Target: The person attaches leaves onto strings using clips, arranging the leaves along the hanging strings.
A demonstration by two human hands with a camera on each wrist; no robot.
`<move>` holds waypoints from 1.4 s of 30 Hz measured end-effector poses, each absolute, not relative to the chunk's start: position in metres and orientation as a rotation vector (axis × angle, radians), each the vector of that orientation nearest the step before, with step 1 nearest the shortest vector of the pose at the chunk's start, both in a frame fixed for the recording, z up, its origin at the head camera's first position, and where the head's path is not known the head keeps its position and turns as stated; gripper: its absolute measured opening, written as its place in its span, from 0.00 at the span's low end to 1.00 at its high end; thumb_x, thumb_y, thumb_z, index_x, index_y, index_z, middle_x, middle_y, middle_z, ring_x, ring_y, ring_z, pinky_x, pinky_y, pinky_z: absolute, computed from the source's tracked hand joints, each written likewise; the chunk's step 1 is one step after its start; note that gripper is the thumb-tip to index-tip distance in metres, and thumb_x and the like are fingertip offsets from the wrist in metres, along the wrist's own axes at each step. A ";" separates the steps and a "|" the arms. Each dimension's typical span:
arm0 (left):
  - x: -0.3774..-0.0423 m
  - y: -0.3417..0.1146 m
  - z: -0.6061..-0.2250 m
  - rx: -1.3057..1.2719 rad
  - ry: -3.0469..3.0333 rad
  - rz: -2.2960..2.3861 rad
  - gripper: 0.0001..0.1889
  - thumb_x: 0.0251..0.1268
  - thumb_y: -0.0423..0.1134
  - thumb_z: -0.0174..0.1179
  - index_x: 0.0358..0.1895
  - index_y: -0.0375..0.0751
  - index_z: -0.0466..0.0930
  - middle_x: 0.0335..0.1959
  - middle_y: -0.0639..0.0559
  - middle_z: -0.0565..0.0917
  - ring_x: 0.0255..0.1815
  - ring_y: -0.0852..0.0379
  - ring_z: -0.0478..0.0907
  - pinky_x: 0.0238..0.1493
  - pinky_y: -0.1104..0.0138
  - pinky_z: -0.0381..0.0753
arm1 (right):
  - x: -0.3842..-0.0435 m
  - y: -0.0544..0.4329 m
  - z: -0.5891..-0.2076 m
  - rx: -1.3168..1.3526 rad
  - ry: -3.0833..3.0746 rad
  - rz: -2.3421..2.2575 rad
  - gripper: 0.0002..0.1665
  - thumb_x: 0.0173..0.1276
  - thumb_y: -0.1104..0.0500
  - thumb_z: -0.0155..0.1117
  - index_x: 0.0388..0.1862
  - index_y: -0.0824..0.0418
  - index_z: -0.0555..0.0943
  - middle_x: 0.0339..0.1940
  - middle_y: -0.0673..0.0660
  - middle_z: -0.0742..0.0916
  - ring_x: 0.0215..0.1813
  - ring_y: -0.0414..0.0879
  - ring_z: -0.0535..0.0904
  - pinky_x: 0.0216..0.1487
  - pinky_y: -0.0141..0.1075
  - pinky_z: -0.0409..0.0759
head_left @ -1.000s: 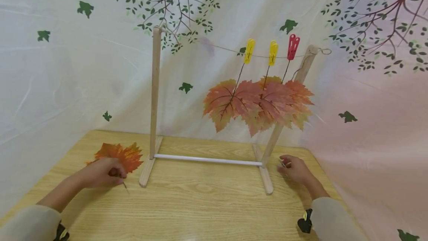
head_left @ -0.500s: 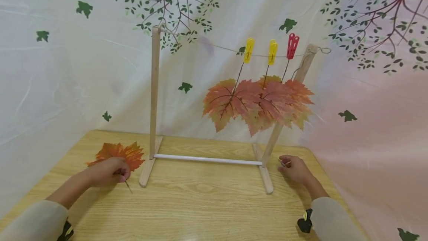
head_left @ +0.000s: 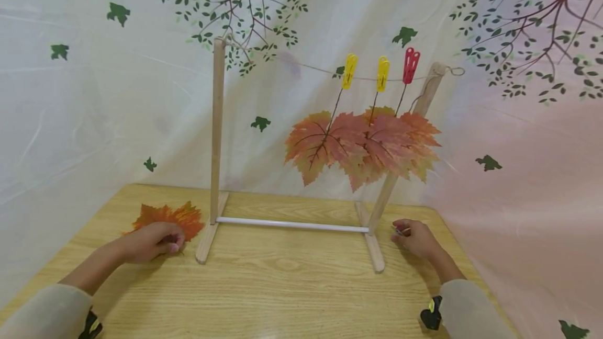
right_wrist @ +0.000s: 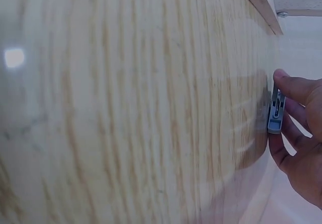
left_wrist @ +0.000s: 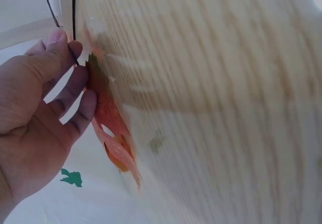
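Observation:
My left hand [head_left: 153,242] pinches the thin dark stem [left_wrist: 51,10] of an orange-red artificial maple leaf [head_left: 188,218] between thumb and index finger, low over the table's left side. The leaf blade [left_wrist: 108,108] spreads behind the fingers, partly covered by the hand in the head view. Over on the right, my right hand [head_left: 419,239] grips a grey clothespin [right_wrist: 275,110] low beside the rack's right foot. Three similar leaves [head_left: 325,143] hang overlapping from a string, their stems held by two yellow clothespins [head_left: 349,71] and a red clothespin [head_left: 411,65].
A wooden rack with a left post [head_left: 218,130], a right post [head_left: 430,93] and a white crossbar [head_left: 292,224] stands mid-table. The string [head_left: 311,67] runs between the post tops. Behind the table [head_left: 282,286] hangs a leaf-printed cloth [head_left: 94,109].
My left hand has shifted slightly right with the leaf, and the stem end that stuck out below the fingers barely shows now. The right hand stays almost still with the clothespin.

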State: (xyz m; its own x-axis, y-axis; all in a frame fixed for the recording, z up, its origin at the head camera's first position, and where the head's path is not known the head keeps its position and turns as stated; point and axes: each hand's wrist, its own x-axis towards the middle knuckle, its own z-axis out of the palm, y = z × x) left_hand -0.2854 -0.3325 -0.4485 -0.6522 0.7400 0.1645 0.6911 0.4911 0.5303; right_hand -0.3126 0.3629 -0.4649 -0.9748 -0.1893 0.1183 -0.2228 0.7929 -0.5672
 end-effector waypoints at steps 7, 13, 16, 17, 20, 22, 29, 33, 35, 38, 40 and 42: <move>-0.281 -0.334 -0.445 1.243 2.700 0.841 0.05 0.75 0.33 0.60 0.42 0.49 0.82 0.38 0.63 0.82 0.38 0.69 0.77 0.37 0.67 0.80 | -0.310 0.365 -0.461 0.352 -2.918 0.925 0.24 0.71 0.60 0.70 0.59 0.74 0.80 0.48 0.67 0.87 0.47 0.61 0.86 0.43 0.46 0.86; -0.276 -0.332 -0.437 1.146 2.651 0.894 0.03 0.75 0.35 0.61 0.42 0.48 0.82 0.36 0.62 0.82 0.35 0.69 0.74 0.33 0.68 0.77 | -0.305 0.366 -0.453 0.402 -2.895 0.932 0.24 0.71 0.63 0.68 0.61 0.77 0.78 0.48 0.67 0.87 0.47 0.61 0.86 0.37 0.39 0.85; -0.275 -0.333 -0.435 1.120 2.650 0.895 0.03 0.73 0.35 0.63 0.41 0.49 0.81 0.35 0.64 0.81 0.34 0.69 0.73 0.33 0.69 0.76 | -0.302 0.367 -0.448 0.419 -2.886 0.930 0.25 0.72 0.64 0.68 0.61 0.78 0.77 0.49 0.69 0.87 0.49 0.62 0.86 0.41 0.43 0.86; -0.274 -0.333 -0.435 1.124 2.651 0.898 0.03 0.73 0.35 0.63 0.41 0.49 0.81 0.35 0.64 0.81 0.34 0.69 0.73 0.33 0.69 0.76 | -0.301 0.368 -0.446 0.424 -2.885 0.922 0.25 0.72 0.64 0.67 0.61 0.78 0.77 0.49 0.69 0.87 0.49 0.63 0.85 0.43 0.45 0.86; -0.273 -0.334 -0.434 1.154 2.651 0.918 0.02 0.72 0.36 0.64 0.41 0.48 0.81 0.35 0.64 0.81 0.34 0.69 0.74 0.33 0.69 0.77 | -0.300 0.370 -0.442 0.432 -2.886 0.901 0.25 0.72 0.63 0.67 0.62 0.78 0.77 0.50 0.70 0.87 0.51 0.63 0.85 0.48 0.50 0.85; -0.272 -0.335 -0.433 1.164 2.640 0.946 0.02 0.72 0.36 0.64 0.41 0.46 0.81 0.35 0.63 0.82 0.34 0.68 0.75 0.33 0.68 0.78 | -0.299 0.371 -0.441 0.444 -2.876 0.898 0.25 0.72 0.63 0.67 0.62 0.78 0.77 0.50 0.70 0.87 0.50 0.63 0.86 0.48 0.49 0.85; -0.269 -0.332 -0.432 1.143 2.674 0.983 0.01 0.73 0.35 0.63 0.42 0.46 0.81 0.34 0.61 0.83 0.33 0.67 0.76 0.32 0.68 0.78 | -0.294 0.373 -0.438 0.484 -2.804 0.899 0.22 0.70 0.68 0.69 0.59 0.79 0.78 0.48 0.68 0.87 0.49 0.61 0.86 0.48 0.46 0.85; -0.267 -0.330 -0.431 1.162 2.690 1.028 0.03 0.74 0.33 0.61 0.42 0.46 0.81 0.34 0.57 0.82 0.31 0.66 0.75 0.30 0.68 0.76 | -0.288 0.375 -0.436 0.457 -2.801 0.947 0.24 0.69 0.68 0.69 0.60 0.80 0.77 0.49 0.69 0.86 0.50 0.62 0.85 0.48 0.45 0.85; -0.265 -0.329 -0.430 1.171 2.702 1.044 0.03 0.75 0.32 0.60 0.43 0.45 0.80 0.33 0.56 0.82 0.31 0.66 0.74 0.29 0.68 0.76 | -0.285 0.376 -0.436 0.447 -2.804 0.970 0.23 0.69 0.69 0.69 0.59 0.80 0.77 0.49 0.69 0.86 0.50 0.62 0.85 0.48 0.44 0.85; -0.263 -0.326 -0.426 1.175 2.729 1.050 0.04 0.76 0.32 0.59 0.44 0.46 0.81 0.33 0.56 0.82 0.30 0.64 0.74 0.29 0.68 0.75 | -0.283 0.377 -0.436 0.434 -2.800 0.973 0.22 0.68 0.69 0.69 0.58 0.80 0.78 0.47 0.68 0.87 0.49 0.62 0.85 0.48 0.43 0.85; -0.262 -0.323 -0.423 1.190 2.755 1.047 0.06 0.75 0.31 0.59 0.45 0.48 0.81 0.34 0.57 0.82 0.31 0.62 0.75 0.29 0.68 0.76 | -0.281 0.379 -0.435 0.447 -2.799 0.962 0.22 0.69 0.69 0.69 0.58 0.79 0.78 0.48 0.68 0.87 0.50 0.61 0.85 0.49 0.43 0.85; -0.261 -0.320 -0.419 1.217 2.794 1.029 0.08 0.75 0.31 0.59 0.46 0.50 0.82 0.35 0.60 0.82 0.31 0.62 0.76 0.30 0.68 0.76 | -0.280 0.381 -0.433 0.457 -2.799 0.951 0.22 0.69 0.68 0.69 0.59 0.78 0.78 0.48 0.68 0.87 0.50 0.61 0.86 0.49 0.43 0.85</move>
State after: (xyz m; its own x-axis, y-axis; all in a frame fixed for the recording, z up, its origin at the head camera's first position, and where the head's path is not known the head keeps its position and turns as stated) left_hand -0.2607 -0.3205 -0.4193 -0.7112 0.6324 0.3071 0.6805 0.5097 0.5265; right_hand -0.2803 0.3808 -0.4332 -0.9422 -0.2365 0.2372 -0.3321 0.7526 -0.5686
